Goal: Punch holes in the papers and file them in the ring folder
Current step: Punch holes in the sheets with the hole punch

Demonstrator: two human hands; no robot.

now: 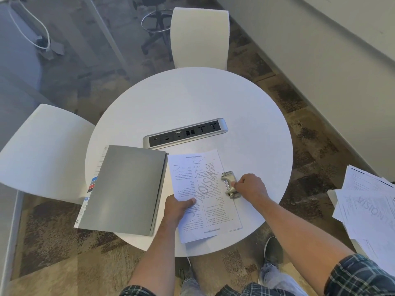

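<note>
Printed papers [199, 189] lie on the round white table [192, 99], near its front edge. My left hand [178, 208] holds their lower left part, thumb on top of the sheet. A metal hole punch [229, 184] sits over the papers' right edge. My right hand [250, 186] grips the punch from the right, fingers curled on its lever. A closed grey ring folder [124, 189] with coloured index tabs lies to the left of the papers, partly over the table's edge.
A silver socket strip [184, 133] is set in the table behind the papers. White chairs stand at the far side [199, 37] and the left [40, 152]. A loose pile of more papers [367, 208] rests at the right, off the table.
</note>
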